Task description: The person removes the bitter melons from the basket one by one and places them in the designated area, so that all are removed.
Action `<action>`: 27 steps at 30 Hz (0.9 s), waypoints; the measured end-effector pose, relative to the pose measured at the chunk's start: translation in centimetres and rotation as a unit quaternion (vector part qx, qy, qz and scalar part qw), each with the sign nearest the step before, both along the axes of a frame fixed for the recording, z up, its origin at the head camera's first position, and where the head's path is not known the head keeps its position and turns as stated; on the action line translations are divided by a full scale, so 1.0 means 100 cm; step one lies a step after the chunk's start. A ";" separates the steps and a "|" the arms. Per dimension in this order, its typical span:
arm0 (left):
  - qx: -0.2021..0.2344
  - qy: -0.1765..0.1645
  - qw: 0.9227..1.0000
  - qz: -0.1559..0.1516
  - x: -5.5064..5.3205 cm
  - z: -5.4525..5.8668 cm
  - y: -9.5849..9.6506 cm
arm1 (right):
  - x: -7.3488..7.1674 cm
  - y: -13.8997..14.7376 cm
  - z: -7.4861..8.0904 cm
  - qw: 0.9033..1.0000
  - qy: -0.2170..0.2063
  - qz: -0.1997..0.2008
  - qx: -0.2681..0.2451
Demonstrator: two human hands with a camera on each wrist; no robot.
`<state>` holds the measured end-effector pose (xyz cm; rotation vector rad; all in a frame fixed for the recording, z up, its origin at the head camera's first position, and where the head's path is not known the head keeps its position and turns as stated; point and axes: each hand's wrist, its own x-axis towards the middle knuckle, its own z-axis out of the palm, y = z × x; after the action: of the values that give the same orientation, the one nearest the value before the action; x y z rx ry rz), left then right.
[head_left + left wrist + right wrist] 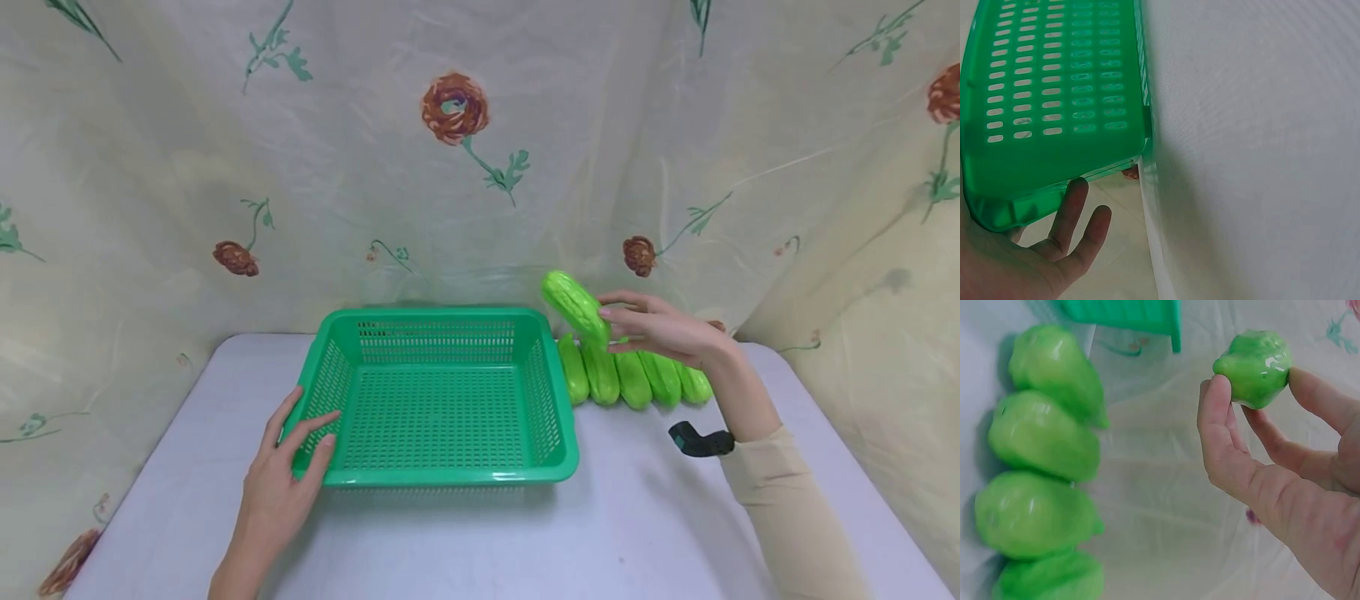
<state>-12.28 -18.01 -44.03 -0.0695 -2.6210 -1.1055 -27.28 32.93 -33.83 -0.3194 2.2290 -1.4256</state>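
My right hand [652, 329] pinches a bright green, bumpy cucumber [573, 304] between thumb and fingertips, raised above the table just right of the basket. Seen end-on in the right wrist view, the cucumber [1254, 369] shows a glossy, knobbly surface. My left hand [281, 487] rests at the front left corner of a green plastic basket [450, 477], its fingers spread and fairly straight over the rim. In the left wrist view, two fingers [1072, 212] extend along the outside of the basket's slotted wall [1035, 156].
Several more green cucumbers [633, 382] lie side by side against the basket's right side, partly behind my right hand. A white-covered table [615, 517] supports everything. Flower-patterned cloth [337, 183] hangs behind and at both sides. A black strap piece [701, 440] sits at my right wrist.
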 end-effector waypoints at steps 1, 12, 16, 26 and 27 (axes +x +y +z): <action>0.000 0.001 1.000 0.000 0.000 0.000 0.000 | 0.001 0.005 -0.001 1.000 -0.002 -0.005 0.000; 0.004 0.007 1.000 -0.003 0.000 -0.001 -0.001 | 0.012 0.054 -0.014 0.997 -0.007 -0.079 0.000; 0.001 0.007 1.000 -0.002 -0.001 0.000 -0.001 | 0.016 0.075 -0.021 0.995 -0.005 -0.096 -0.012; 0.003 0.004 1.000 -0.004 0.000 0.001 -0.001 | 0.024 0.119 -0.032 0.993 -0.007 -0.118 -0.004; 0.002 0.003 1.000 -0.003 0.000 0.001 -0.001 | 0.025 0.122 -0.033 0.993 -0.012 -0.121 -0.004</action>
<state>-12.27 -18.13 -43.93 -0.0806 -2.6149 -1.1106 -24.82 45.16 -37.15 -0.0334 2.3051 -1.5529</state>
